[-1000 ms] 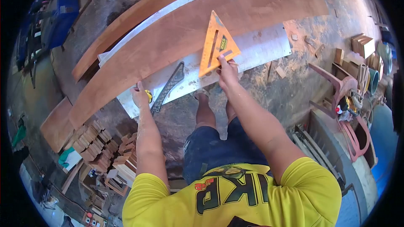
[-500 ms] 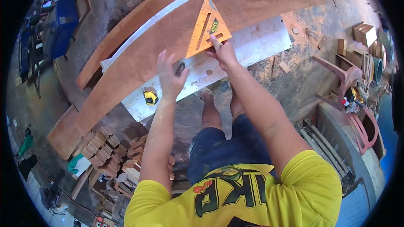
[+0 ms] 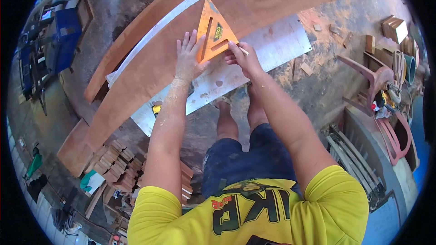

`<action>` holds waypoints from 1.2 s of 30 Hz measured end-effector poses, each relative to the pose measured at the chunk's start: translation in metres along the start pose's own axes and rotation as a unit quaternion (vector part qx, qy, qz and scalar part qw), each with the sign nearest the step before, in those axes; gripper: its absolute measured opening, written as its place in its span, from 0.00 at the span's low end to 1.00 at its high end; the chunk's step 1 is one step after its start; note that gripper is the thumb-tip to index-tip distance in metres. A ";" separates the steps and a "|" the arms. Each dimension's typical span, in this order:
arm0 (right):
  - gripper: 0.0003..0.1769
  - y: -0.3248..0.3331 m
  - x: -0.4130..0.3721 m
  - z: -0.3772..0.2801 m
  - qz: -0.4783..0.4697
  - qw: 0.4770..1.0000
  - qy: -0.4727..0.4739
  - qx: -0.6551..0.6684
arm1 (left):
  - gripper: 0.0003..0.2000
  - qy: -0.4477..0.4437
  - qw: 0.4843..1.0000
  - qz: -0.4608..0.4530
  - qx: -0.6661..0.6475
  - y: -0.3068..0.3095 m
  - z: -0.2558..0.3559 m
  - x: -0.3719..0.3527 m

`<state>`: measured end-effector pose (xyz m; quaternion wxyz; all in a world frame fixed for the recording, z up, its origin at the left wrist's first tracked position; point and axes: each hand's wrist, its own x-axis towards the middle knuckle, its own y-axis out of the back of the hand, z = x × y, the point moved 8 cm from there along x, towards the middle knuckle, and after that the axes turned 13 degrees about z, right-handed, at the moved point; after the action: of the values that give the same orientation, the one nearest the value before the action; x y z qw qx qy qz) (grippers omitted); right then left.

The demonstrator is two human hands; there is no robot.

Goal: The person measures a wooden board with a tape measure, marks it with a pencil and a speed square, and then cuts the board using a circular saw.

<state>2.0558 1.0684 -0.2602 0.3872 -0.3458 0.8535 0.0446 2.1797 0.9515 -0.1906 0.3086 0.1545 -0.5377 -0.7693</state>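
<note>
An orange triangular speed square [image 3: 219,31] lies across the edge of a wide, curved brown wooden board [image 3: 145,86]. My right hand [image 3: 245,61] grips the square's lower right corner, and a short pencil [image 3: 244,51] sticks out between its fingers. My left hand [image 3: 187,59] rests at the square's lower left corner, fingers spread over the board and thumb near the square's bottom edge. Below the board is a pale, stained panel [image 3: 277,41]. On it a yellow tape measure [image 3: 156,109] is partly hidden behind my left forearm.
Another curved brown piece [image 3: 111,63] lies beyond a white strip. Stacked wood offcuts [image 3: 116,163] sit at lower left. To the right are a pink plastic chair [image 3: 377,75], wood blocks [image 3: 394,29] and a grey bin-like container [image 3: 359,131]. Sawdust and scraps cover the floor.
My left hand has moved up and right from above the panel to the square's left corner. The square has shifted slightly left with my right hand. The pencil now shows clearly.
</note>
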 end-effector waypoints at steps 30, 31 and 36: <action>0.21 -0.001 0.001 -0.004 0.038 0.998 0.042 -0.041 | 0.41 -0.002 1.000 0.002 0.007 -0.002 -0.002 0.003; 0.21 -0.001 0.001 -0.004 0.038 0.998 0.042 -0.041 | 0.41 -0.002 1.000 0.002 0.007 -0.002 -0.002 0.003; 0.20 0.001 0.006 0.003 0.033 0.997 0.051 -0.040 | 0.42 0.007 1.000 -0.006 0.006 -0.004 -0.003 0.002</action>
<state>2.0544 1.0669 -0.2660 0.3274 -0.3345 0.8806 0.0743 2.1784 0.9485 -0.1951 0.3062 0.1648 -0.5392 -0.7670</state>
